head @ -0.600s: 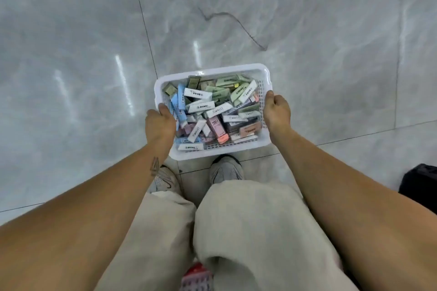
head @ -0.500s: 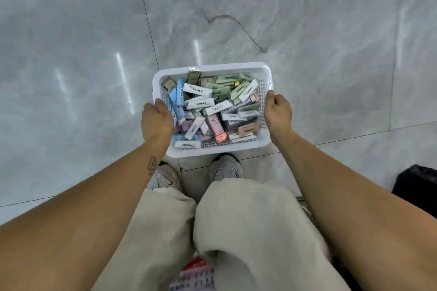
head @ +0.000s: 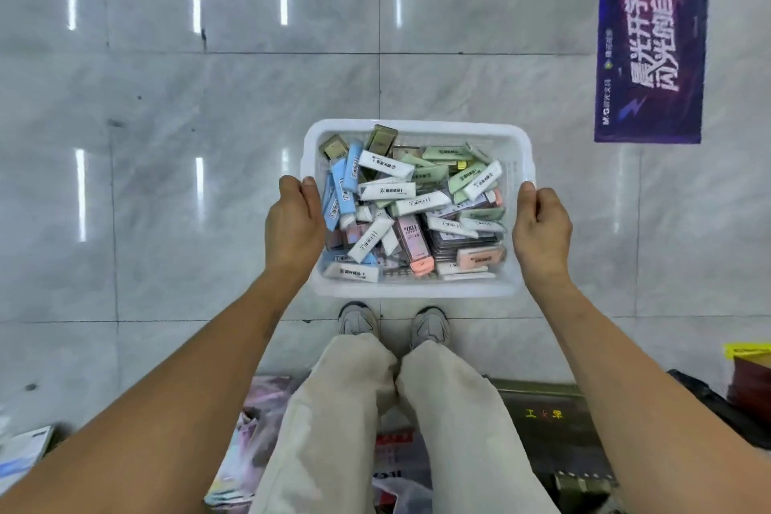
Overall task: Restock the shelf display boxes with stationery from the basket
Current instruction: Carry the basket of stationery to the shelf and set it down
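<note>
Basket (head: 417,129) of stationery gripped between both hands

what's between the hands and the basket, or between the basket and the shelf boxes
Nothing stands between them: the left hand and right hand already grip the white basket by its side rims. No shelf display boxes are in view, only tiled floor ahead, so that path cannot be judged.

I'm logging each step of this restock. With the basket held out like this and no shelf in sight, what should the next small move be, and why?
Probably carry the basket on toward the shelf, keeping it level. The left hand and right hand each grip a side rim, so neither is free to pick. The basket is piled with stationery packs, and only floor tiles show ahead, no display boxes.
</note>
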The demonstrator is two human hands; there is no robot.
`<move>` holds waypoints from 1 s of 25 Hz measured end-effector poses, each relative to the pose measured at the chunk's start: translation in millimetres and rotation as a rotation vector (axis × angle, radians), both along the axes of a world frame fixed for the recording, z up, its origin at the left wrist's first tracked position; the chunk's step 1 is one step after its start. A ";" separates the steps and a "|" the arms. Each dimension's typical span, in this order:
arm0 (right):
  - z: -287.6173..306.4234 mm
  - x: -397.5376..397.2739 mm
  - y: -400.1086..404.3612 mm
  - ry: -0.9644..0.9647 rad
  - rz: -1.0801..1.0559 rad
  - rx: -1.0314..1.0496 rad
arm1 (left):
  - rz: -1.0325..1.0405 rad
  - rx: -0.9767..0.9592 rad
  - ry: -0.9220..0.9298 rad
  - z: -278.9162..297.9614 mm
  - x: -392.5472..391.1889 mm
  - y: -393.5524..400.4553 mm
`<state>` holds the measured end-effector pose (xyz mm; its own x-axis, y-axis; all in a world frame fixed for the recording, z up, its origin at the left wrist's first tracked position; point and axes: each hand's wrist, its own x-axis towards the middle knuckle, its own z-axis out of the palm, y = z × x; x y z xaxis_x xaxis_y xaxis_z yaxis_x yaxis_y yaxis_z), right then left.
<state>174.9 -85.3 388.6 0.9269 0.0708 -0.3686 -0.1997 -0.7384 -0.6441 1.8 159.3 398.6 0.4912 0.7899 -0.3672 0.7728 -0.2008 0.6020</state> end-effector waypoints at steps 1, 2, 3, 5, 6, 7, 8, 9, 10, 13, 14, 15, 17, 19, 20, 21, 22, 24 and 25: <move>29.1 5.5 14.8 0.000 0.010 0.020 | 0.041 -0.011 -0.027 27.8 3.5 10.3; 56.4 12.1 29.5 -0.009 0.015 0.032 | 0.077 -0.008 -0.052 54.0 8.3 21.6; 83.0 18.3 43.4 -0.018 0.017 0.041 | 0.106 -0.011 -0.075 78.4 13.1 33.4; 126.9 28.7 68.8 -0.028 0.006 0.072 | 0.149 -0.013 -0.102 119.6 22.5 56.8; 142.3 33.7 79.4 -0.038 0.002 0.091 | 0.158 -0.002 -0.111 135.5 27.2 67.9; 155.1 38.4 88.9 -0.047 0.003 0.105 | 0.168 0.011 -0.117 149.0 31.6 78.3; 168.8 46.9 101.0 -0.051 0.007 0.122 | 0.186 0.020 -0.131 163.3 39.2 90.7; 181.1 57.1 112.6 -0.051 0.011 0.141 | 0.204 0.021 -0.148 176.2 49.0 102.5; 191.2 69.5 124.4 -0.055 0.015 0.150 | 0.219 0.026 -0.159 187.6 60.5 114.4; 212.8 120.8 162.7 -0.060 0.030 0.153 | 0.270 0.021 -0.175 212.6 106.3 152.7; 219.4 139.7 175.4 -0.067 0.038 0.155 | 0.277 0.015 -0.191 220.1 123.7 164.3; 225.8 159.0 187.5 -0.069 0.046 0.157 | 0.286 0.008 -0.207 226.5 141.4 175.5; 241.4 206.8 219.4 -0.090 0.074 0.149 | 0.300 0.020 -0.227 241.5 188.0 205.8; 259.8 256.4 255.8 -0.101 0.095 0.140 | 0.311 0.024 -0.239 257.2 236.5 241.0; 269.8 281.8 274.3 -0.110 0.092 0.145 | 0.311 0.021 -0.253 264.2 262.2 258.7; 276.9 298.5 287.3 -0.124 0.089 0.144 | 0.302 0.023 -0.262 268.4 279.8 271.9; 284.1 322.8 305.0 -0.141 0.084 0.139 | 0.297 0.023 -0.273 273.1 304.9 290.5; 292.9 360.4 334.9 -0.151 0.075 0.140 | 0.271 0.019 -0.291 282.2 345.8 323.7; 296.6 382.9 354.1 -0.151 0.066 0.144 | 0.260 0.024 -0.298 286.6 369.8 345.2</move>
